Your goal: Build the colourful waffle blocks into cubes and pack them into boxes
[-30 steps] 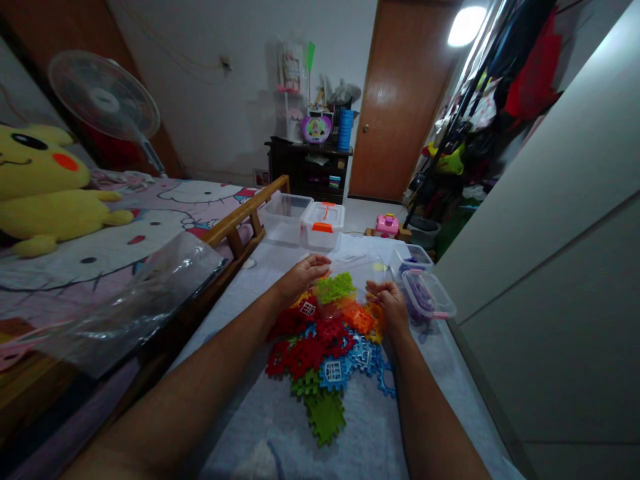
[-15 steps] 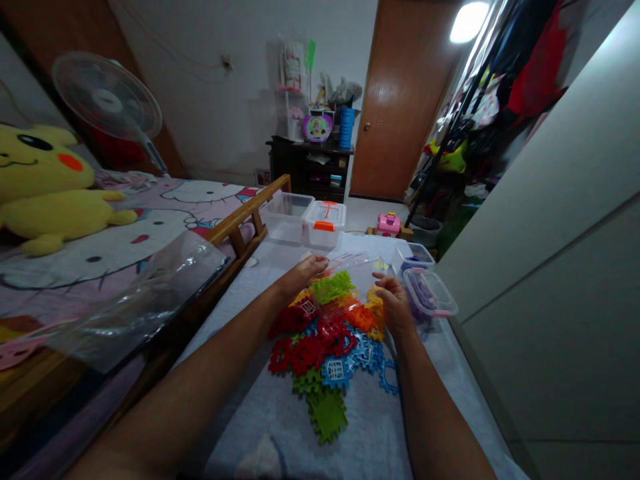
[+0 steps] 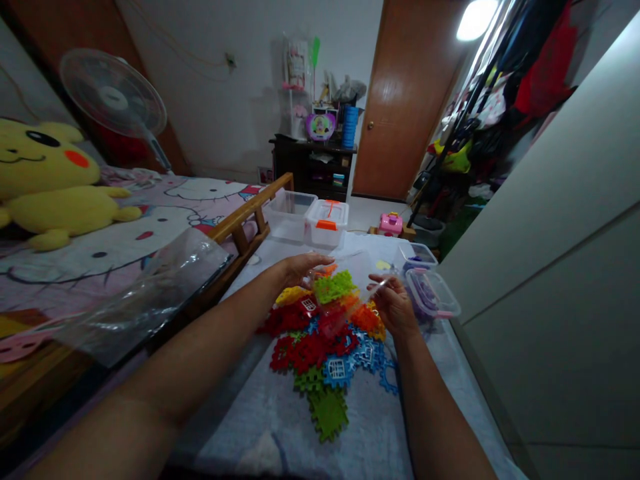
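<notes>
A heap of colourful interlocking plastic tiles point(image 3: 327, 340) in red, blue, green, orange and yellow lies on a pale cloth point(image 3: 280, 427). Over its far end both hands hold a clear plastic bag point(image 3: 353, 267). My left hand point(image 3: 300, 267) grips the bag's left edge above a light-green tile point(image 3: 334, 287). My right hand point(image 3: 393, 303) pinches the bag's right edge beside the orange tiles. A dark-green tile point(image 3: 327, 413) lies nearest to me.
Two clear lidded tubs point(image 3: 427, 293) with purple pieces sit right of my right hand. A clear bin point(image 3: 290, 213) and an orange-latched box point(image 3: 327, 223) stand beyond. A bed with a yellow plush point(image 3: 55, 187) and crumpled plastic point(image 3: 150, 293) lies left; a grey wardrobe point(image 3: 550, 253) right.
Both hands have lifted the clear bag a little and pulled it wider apart; my right hand shifted slightly towards me. The view drifted a bit to the left.
</notes>
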The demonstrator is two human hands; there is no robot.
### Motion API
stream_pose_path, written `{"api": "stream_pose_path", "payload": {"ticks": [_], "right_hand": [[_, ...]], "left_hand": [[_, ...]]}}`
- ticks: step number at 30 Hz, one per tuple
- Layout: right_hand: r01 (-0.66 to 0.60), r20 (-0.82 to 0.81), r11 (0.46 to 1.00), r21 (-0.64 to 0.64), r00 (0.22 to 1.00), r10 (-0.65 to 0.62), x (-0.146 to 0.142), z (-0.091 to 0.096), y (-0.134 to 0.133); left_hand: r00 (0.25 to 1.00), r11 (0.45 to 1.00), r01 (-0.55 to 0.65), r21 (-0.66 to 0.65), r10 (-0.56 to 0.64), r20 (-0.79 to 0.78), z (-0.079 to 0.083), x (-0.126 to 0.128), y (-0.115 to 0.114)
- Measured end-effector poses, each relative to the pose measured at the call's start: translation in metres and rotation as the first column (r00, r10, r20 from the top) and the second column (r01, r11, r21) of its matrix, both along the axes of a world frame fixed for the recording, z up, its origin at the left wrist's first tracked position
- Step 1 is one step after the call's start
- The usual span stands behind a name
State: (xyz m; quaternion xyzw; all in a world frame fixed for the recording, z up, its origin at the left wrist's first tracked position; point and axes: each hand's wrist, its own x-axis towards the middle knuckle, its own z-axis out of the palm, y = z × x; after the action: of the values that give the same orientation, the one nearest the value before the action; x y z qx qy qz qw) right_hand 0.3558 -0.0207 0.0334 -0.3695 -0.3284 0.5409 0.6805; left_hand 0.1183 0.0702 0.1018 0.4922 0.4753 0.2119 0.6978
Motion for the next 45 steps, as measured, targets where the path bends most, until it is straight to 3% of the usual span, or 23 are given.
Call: {"api": "stream_pose_path", "payload": {"ticks": [7, 12, 15, 19, 22, 27, 31, 35, 40, 45], "right_hand": [[-0.048, -0.055, 0.999, 0.005, 0.997, 0.048, -0.002, 0.002, -0.001], [-0.074, -0.046, 0.997, -0.019, 0.996, 0.073, 0.005, 0.000, -0.002], [-0.089, -0.016, 0.996, -0.015, 0.996, 0.089, 0.009, -0.005, 0.000], [-0.143, -0.024, 0.990, -0.016, 0.989, 0.143, 0.013, -0.011, 0.004], [-0.163, -0.044, 0.987, -0.004, 0.986, 0.163, 0.015, -0.012, 0.004], [-0.103, 0.022, 0.994, -0.030, 0.994, 0.104, 0.014, -0.008, 0.003], [-0.117, -0.059, 0.992, -0.035, 0.992, 0.115, 0.011, -0.003, 0.000], [-0.080, -0.083, 0.996, -0.050, 0.994, 0.075, 0.008, -0.005, 0.000], [0.014, -0.066, 0.998, -0.062, 0.998, -0.018, 0.004, 0.000, 0.002], [0.080, 0.002, 0.995, -0.054, 0.997, -0.080, 0.000, 0.017, 0.008]], "left_hand": [[0.994, 0.960, 0.067, 0.271, -0.040, -0.104, 0.008, 0.005, -0.007], [0.998, 0.901, 0.044, 0.432, -0.023, -0.054, 0.017, 0.008, -0.032], [1.000, 0.831, 0.016, 0.557, -0.014, -0.008, 0.025, 0.007, -0.053], [0.996, 0.692, 0.083, 0.717, -0.039, -0.077, 0.038, 0.005, -0.080], [0.994, 0.643, 0.103, 0.759, -0.043, -0.098, 0.046, 0.005, -0.095], [0.995, 0.620, 0.075, 0.781, 0.008, -0.103, 0.050, 0.002, -0.099], [0.985, 0.645, -0.049, 0.763, 0.159, -0.072, 0.044, -0.008, -0.088], [0.962, 0.705, -0.262, 0.659, 0.242, 0.123, 0.030, -0.017, -0.078], [0.881, 0.835, -0.455, 0.309, 0.370, 0.295, 0.012, -0.017, -0.076], [0.847, 0.894, -0.442, 0.071, 0.389, 0.362, 0.005, -0.014, -0.081]]}}
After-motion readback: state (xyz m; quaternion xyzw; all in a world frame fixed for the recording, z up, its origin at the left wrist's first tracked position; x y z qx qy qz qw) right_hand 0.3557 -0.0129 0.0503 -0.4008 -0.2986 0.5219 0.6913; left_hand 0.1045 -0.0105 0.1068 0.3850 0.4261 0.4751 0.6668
